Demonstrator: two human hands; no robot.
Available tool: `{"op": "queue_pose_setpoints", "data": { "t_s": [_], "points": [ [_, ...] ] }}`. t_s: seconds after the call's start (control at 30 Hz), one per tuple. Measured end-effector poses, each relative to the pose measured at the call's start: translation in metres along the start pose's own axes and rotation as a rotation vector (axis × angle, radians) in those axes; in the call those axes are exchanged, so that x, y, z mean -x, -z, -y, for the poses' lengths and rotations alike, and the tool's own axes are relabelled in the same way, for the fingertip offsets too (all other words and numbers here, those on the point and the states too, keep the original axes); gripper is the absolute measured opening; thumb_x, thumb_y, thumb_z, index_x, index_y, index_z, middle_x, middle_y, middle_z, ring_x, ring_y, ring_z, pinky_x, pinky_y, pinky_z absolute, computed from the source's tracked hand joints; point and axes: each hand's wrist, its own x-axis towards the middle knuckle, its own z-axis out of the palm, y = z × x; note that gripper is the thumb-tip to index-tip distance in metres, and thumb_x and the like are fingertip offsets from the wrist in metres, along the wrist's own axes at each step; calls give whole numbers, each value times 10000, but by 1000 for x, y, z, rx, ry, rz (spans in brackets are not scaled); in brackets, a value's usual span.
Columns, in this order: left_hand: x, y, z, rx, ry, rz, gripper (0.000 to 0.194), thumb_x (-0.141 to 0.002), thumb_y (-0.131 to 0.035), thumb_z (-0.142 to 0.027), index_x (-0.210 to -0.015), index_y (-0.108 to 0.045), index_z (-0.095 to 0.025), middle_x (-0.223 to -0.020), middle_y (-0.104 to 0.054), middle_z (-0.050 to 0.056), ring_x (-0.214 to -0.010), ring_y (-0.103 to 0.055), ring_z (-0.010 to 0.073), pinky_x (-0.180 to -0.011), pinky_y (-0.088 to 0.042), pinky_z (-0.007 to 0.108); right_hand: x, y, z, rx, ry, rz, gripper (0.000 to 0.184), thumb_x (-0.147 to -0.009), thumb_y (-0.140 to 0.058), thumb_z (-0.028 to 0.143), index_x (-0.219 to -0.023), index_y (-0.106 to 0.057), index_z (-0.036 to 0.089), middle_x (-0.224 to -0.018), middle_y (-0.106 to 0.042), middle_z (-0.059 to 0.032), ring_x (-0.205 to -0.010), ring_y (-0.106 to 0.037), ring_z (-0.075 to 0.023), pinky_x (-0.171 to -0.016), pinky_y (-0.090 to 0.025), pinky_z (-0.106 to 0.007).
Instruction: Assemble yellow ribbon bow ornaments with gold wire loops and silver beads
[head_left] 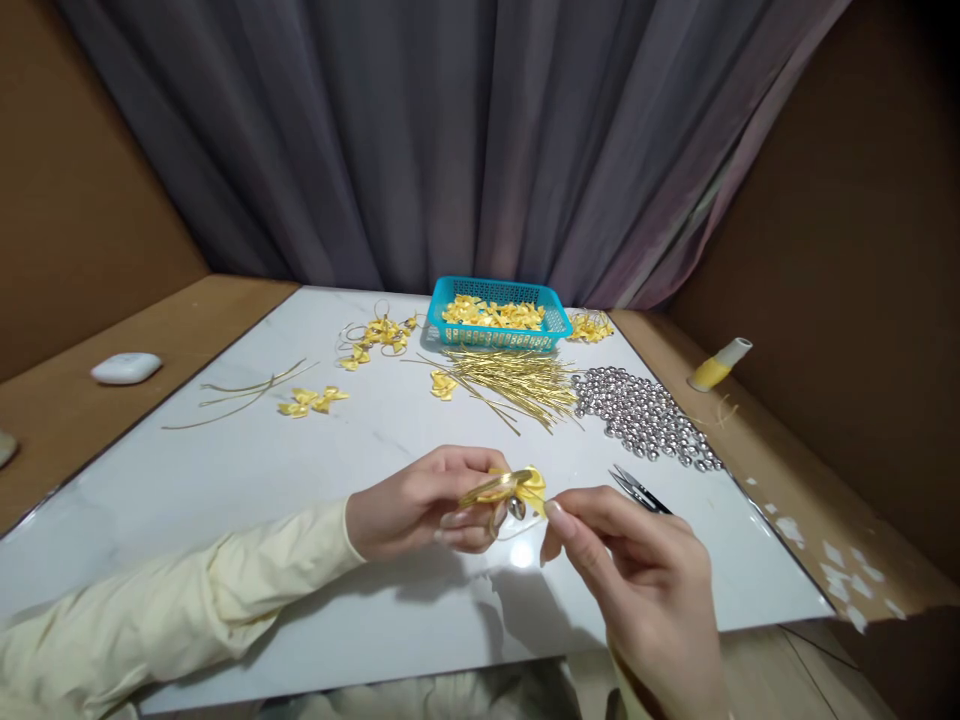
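Note:
In the middle of the head view, my left hand (442, 500) grips a looped gold cord (491, 487) with a yellow ribbon bow (533, 487) on it. A shiny silver piece like a small bell (516, 508) hangs just below the bow. To the right, my right hand (637, 580) pinches thumb and forefinger together on a thin end of the cord beside the bow. Thread snips (639, 490) lie on the table behind my right hand. The held work is above the white tabletop (360, 620), and my left fingers partly hide the loop.
A turquoise basket (559, 328) of yellow bows stands at the back. Before it lies a pile of gold cords (517, 380), with a spread of silver pieces (637, 410) to its right. Looped bows (382, 335), loose bows (311, 400), a white case (126, 368) and a yellow-based tube (720, 365) lie around.

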Motion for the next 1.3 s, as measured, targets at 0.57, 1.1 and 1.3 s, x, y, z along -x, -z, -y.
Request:
{"op": "queue_pose_setpoints", "data": {
  "t_s": [0.57, 1.1, 1.3],
  "points": [
    [2, -2, 0, 125, 71, 25, 230, -834, -509, -203, -638, -398, -154, -411, -288, -98, -334, -155, 24, -388, -166, 177, -2, -4, 3, -55, 30, -15, 197, -808, -543, 223, -632, -610, 164, -486, -542, 19, -413, -398, -67, -376, -296, -180],
    [4, -1, 1, 205, 64, 89, 190, -793, -601, -287, -725, -501, -141, -403, -349, -102, -314, -200, 19, -384, -199, 171, -5, -4, -4, -253, 25, 97, 109, -815, -555, 165, -727, -619, 166, -557, -611, 9, -415, -455, -50, -382, -351, -143],
    [4, -8, -5, 102, 93, 6, 208, -788, -581, -238, -648, -467, -133, -392, -299, -103, -331, -153, 10, -361, -157, 150, -6, 2, -1, -133, 61, 109, 146, -802, -552, 155, -666, -605, 159, -515, -578, 16, -415, -455, -54, -376, -335, -145]
  ]
}}
